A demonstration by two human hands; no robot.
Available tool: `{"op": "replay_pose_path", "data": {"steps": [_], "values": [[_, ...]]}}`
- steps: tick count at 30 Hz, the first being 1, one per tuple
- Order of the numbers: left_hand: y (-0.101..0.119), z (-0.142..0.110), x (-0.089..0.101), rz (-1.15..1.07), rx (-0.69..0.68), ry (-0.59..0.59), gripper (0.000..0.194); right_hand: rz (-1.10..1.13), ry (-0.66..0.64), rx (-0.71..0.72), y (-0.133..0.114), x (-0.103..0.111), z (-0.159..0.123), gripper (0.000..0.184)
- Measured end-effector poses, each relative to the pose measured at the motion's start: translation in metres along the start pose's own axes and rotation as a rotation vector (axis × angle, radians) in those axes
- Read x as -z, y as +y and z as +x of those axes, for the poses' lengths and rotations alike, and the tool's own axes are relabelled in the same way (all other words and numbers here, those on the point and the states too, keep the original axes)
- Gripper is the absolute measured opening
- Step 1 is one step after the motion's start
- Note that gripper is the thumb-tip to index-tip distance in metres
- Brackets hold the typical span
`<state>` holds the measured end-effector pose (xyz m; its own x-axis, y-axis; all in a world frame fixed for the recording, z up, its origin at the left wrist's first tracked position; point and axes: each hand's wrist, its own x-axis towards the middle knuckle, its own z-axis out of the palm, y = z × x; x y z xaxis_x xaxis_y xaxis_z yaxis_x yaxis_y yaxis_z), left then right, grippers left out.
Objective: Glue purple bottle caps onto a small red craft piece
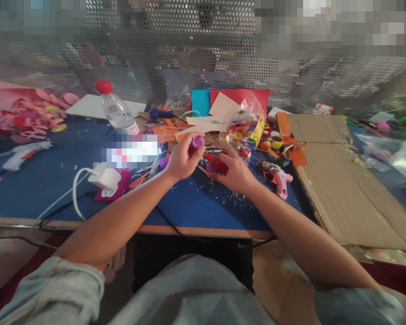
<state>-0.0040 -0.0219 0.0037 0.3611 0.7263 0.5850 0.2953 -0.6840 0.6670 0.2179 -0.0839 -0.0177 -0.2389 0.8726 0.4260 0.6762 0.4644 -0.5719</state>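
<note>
Your left hand [182,158] holds the small purple cap [198,142] up above the counter [196,203], its round face turned up towards you. The fingers are closed on it, with the thumb on the near side and the others curled around the far side. It looks like thin plastic, so expect it to be very light, fairly stiff and a little slick. It probably won't break under a normal pinch, though a hard squeeze could make it flex or shoot out of your grip. The side wall seems the best place to take hold, with the thumb opposite the fingers, leaving the round face uncovered.

Your right hand [237,171] is low over the counter, its fingers bent around a dark red-purple piece [217,167]. You can't tell from here whether they are clamped on it or only touching (the hand hides much of it). That piece is likely light too; keep to its edges. Loose white shreds [235,198] lie near that hand, and any caught on your fingers could weaken the pinch.
</note>
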Motion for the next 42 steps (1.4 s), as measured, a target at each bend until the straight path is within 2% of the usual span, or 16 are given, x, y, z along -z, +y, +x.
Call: {"op": "replay_pose_path", "data": {"steps": [6, 12, 15, 20, 22, 27, 31, 34, 37, 41, 42], "values": [[0.007, -0.005, 0.001, -0.024, 0.024, 0.066, 0.035, -0.013, 0.047, -0.028, 0.003, -0.002, -0.001, 0.032], [0.009, -0.007, 0.004, -0.039, 0.052, 0.109, 0.036, 0.054, 0.009, -0.031, -0.01, -0.002, -0.005, 0.025], [0.011, -0.008, 0.005, -0.045, 0.057, 0.157, 0.034, 0.057, 0.113, -0.039, -0.021, 0.0, -0.006, 0.022], [0.013, -0.013, 0.008, -0.036, 0.103, 0.237, 0.033, 0.077, 0.259, 0.006, -0.031, 0.007, -0.009, 0.028], [0.013, -0.016, 0.009, -0.028, 0.113, 0.258, 0.031, 0.084, 0.243, 0.0, -0.032, 0.009, -0.011, 0.034], [0.01, -0.022, 0.01, 0.066, 0.105, 0.185, 0.035, 0.113, 0.185, -0.058, -0.03, 0.004, -0.02, 0.04], [0.011, -0.023, 0.01, 0.122, 0.042, 0.198, 0.035, 0.09, 0.154, -0.072, -0.031, -0.001, -0.02, 0.022], [0.013, -0.02, 0.01, 0.119, 0.04, 0.217, 0.034, 0.093, 0.07, -0.041, -0.031, -0.002, -0.017, 0.019], [0.013, -0.017, 0.008, 0.087, 0.031, 0.239, 0.031, 0.072, -0.047, -0.083, -0.027, -0.003, -0.015, 0.017], [0.007, -0.01, 0.002, 0.016, -0.011, 0.311, 0.039, 0.042, -0.143, -0.081, -0.02, -0.001, -0.016, 0.026], [0.006, -0.009, 0.001, 0.031, -0.016, 0.28, 0.043, 0.038, -0.148, -0.064, -0.018, 0.0, -0.016, 0.027]]}}
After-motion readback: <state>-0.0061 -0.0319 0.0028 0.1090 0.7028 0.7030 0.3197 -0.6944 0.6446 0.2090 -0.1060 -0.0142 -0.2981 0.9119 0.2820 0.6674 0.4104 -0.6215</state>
